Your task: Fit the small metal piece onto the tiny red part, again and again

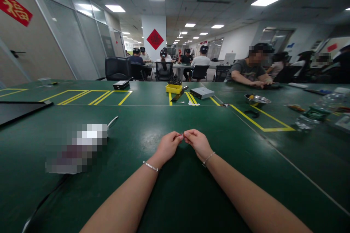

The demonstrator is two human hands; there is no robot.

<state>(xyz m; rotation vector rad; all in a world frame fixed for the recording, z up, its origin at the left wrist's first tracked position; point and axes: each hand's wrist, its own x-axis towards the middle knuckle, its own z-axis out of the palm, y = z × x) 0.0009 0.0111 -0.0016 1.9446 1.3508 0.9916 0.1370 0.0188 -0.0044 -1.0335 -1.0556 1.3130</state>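
Observation:
Just above the green tabletop, my left hand and my right hand meet fingertip to fingertip. Both are closed in a pinch, thumb against forefinger. A tiny reddish spot shows at the fingertips of each hand; whether it is part of a small thing or a fingernail, I cannot tell. Whatever the fingers pinch is mostly hidden and too small to name. A bracelet circles each wrist.
At left lies a blurred-out device with a cable, near a black flat panel. Farther back are a yellow tray, a grey box, and a metal bowl. Plastic bottles lie at right. A person sits across the table.

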